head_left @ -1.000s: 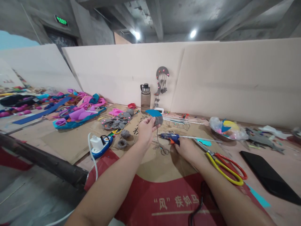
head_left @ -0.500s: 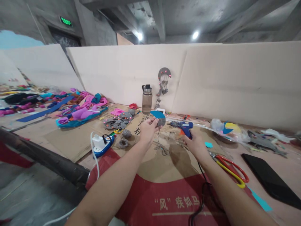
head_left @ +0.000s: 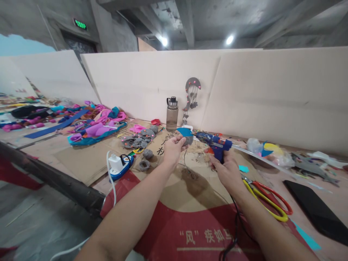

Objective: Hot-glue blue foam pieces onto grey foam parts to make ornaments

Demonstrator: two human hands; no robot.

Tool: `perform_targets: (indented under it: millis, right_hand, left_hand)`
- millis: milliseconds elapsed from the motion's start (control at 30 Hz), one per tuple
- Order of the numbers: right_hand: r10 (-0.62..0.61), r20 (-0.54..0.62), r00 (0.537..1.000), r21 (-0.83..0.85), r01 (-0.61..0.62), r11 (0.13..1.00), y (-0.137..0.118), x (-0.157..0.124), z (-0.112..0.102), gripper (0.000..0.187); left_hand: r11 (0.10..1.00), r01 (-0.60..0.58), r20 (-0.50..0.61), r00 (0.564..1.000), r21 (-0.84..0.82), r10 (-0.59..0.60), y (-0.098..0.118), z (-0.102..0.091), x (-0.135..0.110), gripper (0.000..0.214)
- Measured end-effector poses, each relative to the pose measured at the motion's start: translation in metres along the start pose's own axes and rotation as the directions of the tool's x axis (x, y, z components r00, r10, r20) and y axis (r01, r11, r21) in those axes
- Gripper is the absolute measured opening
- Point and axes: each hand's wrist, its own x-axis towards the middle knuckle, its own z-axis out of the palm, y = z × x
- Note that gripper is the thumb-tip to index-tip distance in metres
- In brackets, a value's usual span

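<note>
Between the fingers of my left hand (head_left: 174,148) is a small round felt piece (head_left: 185,132), blue on its upper part and grey below. Grey yarn (head_left: 186,159) hangs from it toward the cardboard. My right hand (head_left: 224,165) is wrapped round the handle of a blue hot glue gun (head_left: 217,143). Its nozzle points left and is at the right edge of the felt piece; whether it touches I cannot tell. A black cord (head_left: 237,214) runs down below my right hand.
Scissors (head_left: 268,199) and a black phone (head_left: 315,208) lie at the right. A bottle (head_left: 172,115) stands against the white board (head_left: 130,83). Left of my hands are a power strip (head_left: 121,167), yarn balls (head_left: 148,154) and grey felt pieces (head_left: 138,138). Coloured felt (head_left: 98,130) is heaped further left.
The glue gun has come up and its nozzle has moved closer, to the edge of the felt piece. My left hand keeps its hold. The view has shifted slightly.
</note>
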Motion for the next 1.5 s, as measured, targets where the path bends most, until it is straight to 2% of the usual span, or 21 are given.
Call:
perform_targets:
  millis: [133,300,500,633,800,1100,1300,1500]
  right_hand:
    - [-0.003,0.017,1.0,-0.054,0.004,0.999,-0.006,-0.002,0.001,0.028]
    - [0.004,0.018,1.0,-0.062,-0.003,0.998,-0.014,-0.004,0.002,0.031]
    - [-0.035,0.018,0.999,-0.151,0.037,0.988,-0.012,-0.008,0.005,0.03]
    - [-0.019,0.013,1.0,-0.152,0.021,0.988,-0.01,-0.008,0.008,0.036]
    - [-0.026,-0.009,1.0,-0.172,0.024,0.985,-0.011,-0.009,0.008,0.034]
    - [-0.016,-0.038,0.999,-0.136,0.01,0.991,-0.012,-0.007,0.005,0.03]
    - [0.008,-0.054,0.998,-0.173,-0.018,0.985,-0.012,-0.007,0.005,0.031]
    - [0.015,-0.071,0.997,-0.137,-0.024,0.99,-0.011,-0.006,0.005,0.028]
  left_hand:
    - [0.999,-0.025,0.031,0.999,0.02,0.024,-0.005,-0.002,0.003,0.014]
    - [0.997,-0.062,0.068,0.996,0.052,0.059,-0.009,-0.004,0.004,0.016]
    - [0.985,-0.118,0.071,0.991,0.125,0.11,-0.009,-0.004,0.005,0.017]
    - [0.978,-0.138,0.06,0.99,0.155,0.13,-0.007,-0.003,0.005,0.013]
    - [0.967,-0.186,0.059,0.982,0.176,0.179,-0.006,-0.002,0.002,0.014]
    - [0.984,-0.127,0.003,0.992,0.122,0.128,0.0,0.002,-0.003,0.017]
    - [0.988,-0.122,0.017,0.992,0.099,0.121,0.001,0.002,-0.004,0.017]
    - [0.988,-0.118,0.031,0.993,0.097,0.115,0.001,0.001,-0.003,0.015]
